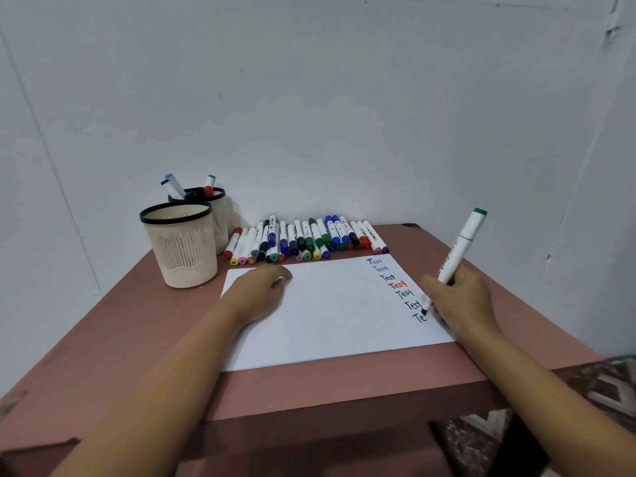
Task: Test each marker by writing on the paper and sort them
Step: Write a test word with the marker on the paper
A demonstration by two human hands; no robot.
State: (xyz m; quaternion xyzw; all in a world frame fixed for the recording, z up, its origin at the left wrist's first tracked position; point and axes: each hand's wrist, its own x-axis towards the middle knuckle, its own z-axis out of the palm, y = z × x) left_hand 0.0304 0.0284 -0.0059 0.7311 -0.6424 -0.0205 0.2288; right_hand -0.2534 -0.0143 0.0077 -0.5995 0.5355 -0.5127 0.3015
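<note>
Right hand (461, 299) grips marker (462, 241), tip writing on paper (327, 318) beneath; left hand (258, 287), fingers relaxed, presses it steady alongside.

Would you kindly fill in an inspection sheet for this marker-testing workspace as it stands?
Surface: pinkish-brown table, with white paper lying flat on it.
Job's things: marker partway through a seventh "Test" near the paper's right edge; row of markers beyond the paper; rear cup holds several markers; front cup shows none above its rim.
Clutter: nothing seen.
Hands: left hand rests flat on the paper; right hand grips the marker.
Cables: nothing seen.
Surroundings: pale wall behind; patterned fabric at lower right.
</note>
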